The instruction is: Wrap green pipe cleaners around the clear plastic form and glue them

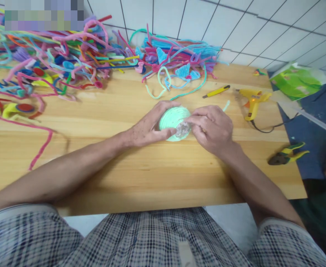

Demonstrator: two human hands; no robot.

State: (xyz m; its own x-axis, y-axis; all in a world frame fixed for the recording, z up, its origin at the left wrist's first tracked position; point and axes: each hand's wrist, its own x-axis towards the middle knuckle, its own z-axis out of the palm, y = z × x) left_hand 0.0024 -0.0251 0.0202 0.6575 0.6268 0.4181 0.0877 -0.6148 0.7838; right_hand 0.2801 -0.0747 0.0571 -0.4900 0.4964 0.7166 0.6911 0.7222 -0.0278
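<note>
A mint-green ball [172, 118] wrapped in fuzzy pipe cleaner is held above the middle of the wooden table. A greyish-white patch [183, 129] shows bare on its near right side. My left hand [153, 126] curls around the ball's left side, its thumb lying by the patch. At the ball's right edge, my right hand [211, 128] has its fingers pinched together against the wrapping. A short mint-green pipe cleaner end [226, 105] sticks out behind the right hand, so that hand seems closed on this strand; its fingertips partly hide the strand.
Tangled colourful pipe cleaners [76, 63] cover the table's back left, with a blue and pink bundle [179, 52] beside them. To the right lie a yellow utility knife [216, 91], a corded yellow glue gun [253, 102], pliers [288, 154] and a green packet [299, 79]. A tiled wall [235, 29] stands behind.
</note>
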